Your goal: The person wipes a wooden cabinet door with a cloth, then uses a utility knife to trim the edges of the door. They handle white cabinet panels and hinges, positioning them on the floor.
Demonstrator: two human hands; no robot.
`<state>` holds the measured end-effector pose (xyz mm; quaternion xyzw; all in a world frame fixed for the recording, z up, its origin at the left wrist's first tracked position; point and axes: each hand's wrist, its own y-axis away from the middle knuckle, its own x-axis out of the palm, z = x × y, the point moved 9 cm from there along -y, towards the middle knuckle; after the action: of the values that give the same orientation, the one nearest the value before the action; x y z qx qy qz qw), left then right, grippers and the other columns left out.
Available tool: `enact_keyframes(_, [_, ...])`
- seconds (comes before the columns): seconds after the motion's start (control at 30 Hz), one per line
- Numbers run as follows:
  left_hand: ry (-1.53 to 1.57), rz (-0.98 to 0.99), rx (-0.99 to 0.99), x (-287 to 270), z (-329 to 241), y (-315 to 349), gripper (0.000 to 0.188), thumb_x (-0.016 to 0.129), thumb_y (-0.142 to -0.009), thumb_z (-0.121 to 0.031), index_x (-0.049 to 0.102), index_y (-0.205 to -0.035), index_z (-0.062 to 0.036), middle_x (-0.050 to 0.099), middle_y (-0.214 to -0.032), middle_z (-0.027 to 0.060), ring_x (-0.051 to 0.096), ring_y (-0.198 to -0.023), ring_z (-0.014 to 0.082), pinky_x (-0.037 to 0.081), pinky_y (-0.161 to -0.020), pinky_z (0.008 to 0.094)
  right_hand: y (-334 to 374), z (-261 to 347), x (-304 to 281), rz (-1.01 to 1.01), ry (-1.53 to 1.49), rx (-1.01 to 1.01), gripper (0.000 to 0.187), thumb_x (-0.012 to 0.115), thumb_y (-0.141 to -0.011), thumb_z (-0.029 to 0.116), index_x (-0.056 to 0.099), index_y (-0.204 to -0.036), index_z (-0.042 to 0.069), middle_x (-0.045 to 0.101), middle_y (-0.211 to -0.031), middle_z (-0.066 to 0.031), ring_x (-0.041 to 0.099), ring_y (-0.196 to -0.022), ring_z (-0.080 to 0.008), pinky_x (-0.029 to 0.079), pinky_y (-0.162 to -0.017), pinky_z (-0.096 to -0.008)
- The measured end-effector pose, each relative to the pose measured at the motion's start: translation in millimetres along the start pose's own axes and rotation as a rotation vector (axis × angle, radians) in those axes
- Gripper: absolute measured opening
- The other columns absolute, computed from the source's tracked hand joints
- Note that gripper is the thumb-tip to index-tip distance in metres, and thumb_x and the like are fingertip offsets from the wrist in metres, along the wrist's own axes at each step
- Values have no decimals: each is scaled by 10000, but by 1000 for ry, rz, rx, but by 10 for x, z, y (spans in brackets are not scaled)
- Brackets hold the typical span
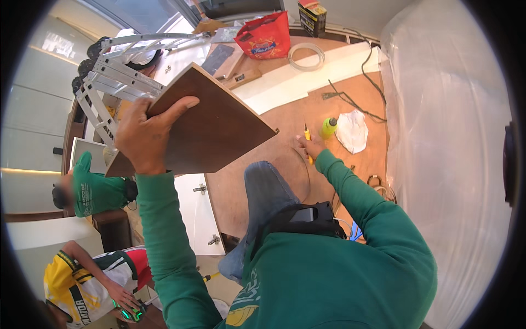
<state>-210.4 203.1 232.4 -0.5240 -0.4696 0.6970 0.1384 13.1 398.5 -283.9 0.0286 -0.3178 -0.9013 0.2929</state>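
Observation:
My left hand point(145, 134) is closed on the edge of a dark brown wooden panel point(216, 129), thumb across its broad face. The panel is raised and tilted, one corner pointing right. Further right, my right hand point(313, 147) grips a slim yellow-handled tool point(307, 134) with a narrow dark tip pointing away from me; its exact kind is too small to make out. Just beyond that hand, a yellow-green bottle point(329, 128) stands beside a crumpled white cloth point(352, 132) on the brown floor covering point(285, 118).
An aluminium ladder point(118, 79) stands at the far left. A white door with hinges point(196, 211) lies left of my leg. Cables point(356, 104), a tape roll point(306, 56) and a red bag point(264, 37) are ahead. Plastic sheeting point(444, 137) hangs right. Co-workers point(101, 192) are at left.

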Motion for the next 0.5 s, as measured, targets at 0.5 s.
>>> enact_keyframes(0.5, [-43,296,169,1202,-23,739,743,906,-623,-697,505,-640,-71,573,-594,62,567,-526,284,453,-517,420,-271,-929,-43,-2,627,-61,287,699,-983,324,662,-1007,40,642,-807,-37,605,-714,-141,508,-643,-328])
